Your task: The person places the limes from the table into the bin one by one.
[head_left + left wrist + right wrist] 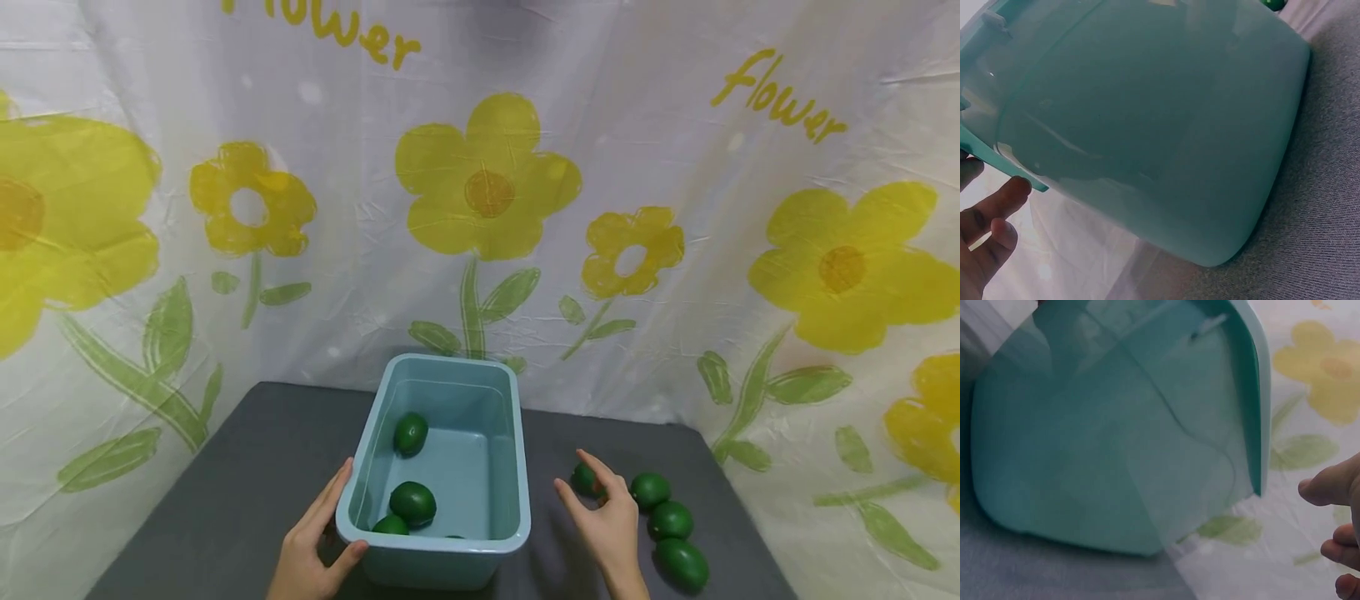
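Green fruits (413, 503) lie in two places: some inside a pale blue bin (431, 568), and others on the dark grey surface (217, 500) to its right. The bin is an open-topped, deep rectangular container with rounded corners and a wide rim, standing upright near the middle of the surface with its long sides running from near to far. In it, one fruit lies by the left wall towards the far half. Two more lie in the near left part, one of them partly hidden by the near rim, and a small green sliver shows just above that rim farther right. Much of the pale floor on the right shows bare.

The left hand (307, 546) rests against the bin's near left corner, its fingers extended along the left side and its thumb at the near side, touching rather than clenched. The right hand (611, 525) is to the right of the bin and apart from it, fingers released, with thumb and index finger spread. One fruit lies just beyond this hand, partly covered by it; three others form a row to its right, running from far to near. Behind everything hangs a white sheet (360, 283) printed with yellow flowers.
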A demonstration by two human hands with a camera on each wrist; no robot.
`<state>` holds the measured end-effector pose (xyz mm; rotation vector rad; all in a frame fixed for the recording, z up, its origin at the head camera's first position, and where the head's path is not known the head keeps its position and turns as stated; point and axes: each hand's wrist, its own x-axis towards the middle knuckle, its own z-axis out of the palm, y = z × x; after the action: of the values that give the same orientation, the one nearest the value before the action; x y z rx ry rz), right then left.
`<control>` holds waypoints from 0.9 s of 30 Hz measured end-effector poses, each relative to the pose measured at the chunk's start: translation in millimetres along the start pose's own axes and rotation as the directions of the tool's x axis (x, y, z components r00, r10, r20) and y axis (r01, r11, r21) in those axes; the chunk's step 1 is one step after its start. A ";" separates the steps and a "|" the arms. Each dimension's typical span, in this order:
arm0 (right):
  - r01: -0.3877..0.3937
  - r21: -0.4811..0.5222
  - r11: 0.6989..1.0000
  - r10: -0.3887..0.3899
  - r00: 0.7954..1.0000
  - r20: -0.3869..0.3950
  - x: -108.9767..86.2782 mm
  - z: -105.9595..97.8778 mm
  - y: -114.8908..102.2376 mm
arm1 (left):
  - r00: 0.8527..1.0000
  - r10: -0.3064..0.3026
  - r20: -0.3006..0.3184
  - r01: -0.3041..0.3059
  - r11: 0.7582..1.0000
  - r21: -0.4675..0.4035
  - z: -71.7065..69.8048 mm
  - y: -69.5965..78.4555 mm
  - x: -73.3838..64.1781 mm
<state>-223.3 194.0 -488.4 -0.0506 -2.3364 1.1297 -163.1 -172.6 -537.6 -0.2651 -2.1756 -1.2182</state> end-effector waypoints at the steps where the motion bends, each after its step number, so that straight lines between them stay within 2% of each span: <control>1: -0.009 -0.008 1.000 0.009 1.000 -0.001 -1.0 -1.5 3.2 | 1.000 0.005 -0.004 -0.005 1.000 -0.002 0.4 -0.3 -0.6; 9: -0.098 -0.075 0.992 0.099 0.995 0.012 -7.1 -15.2 28.2 | 1.000 0.024 -0.015 -0.024 1.000 -0.008 1.2 -1.0 -0.5; 16: -0.171 -0.170 0.970 0.178 0.984 0.023 -4.1 -35.6 48.4 | 1.000 0.003 0.002 -0.003 1.000 -0.009 3.2 1.6 1.7; 22: -0.225 -0.216 0.950 0.234 0.972 0.020 -7.9 -44.0 63.3 | 1.000 -0.028 0.003 0.028 1.000 0.012 0.6 2.7 0.1; 27: -0.233 -0.237 0.943 0.236 0.972 -0.014 -9.4 -50.0 76.2 | 0.999 -0.035 0.000 0.035 0.999 0.016 1.7 2.8 0.1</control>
<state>-205.8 276.8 -523.6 -0.4196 -2.5169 0.9524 -162.6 -169.7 -536.2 -0.2219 -2.1980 -1.2190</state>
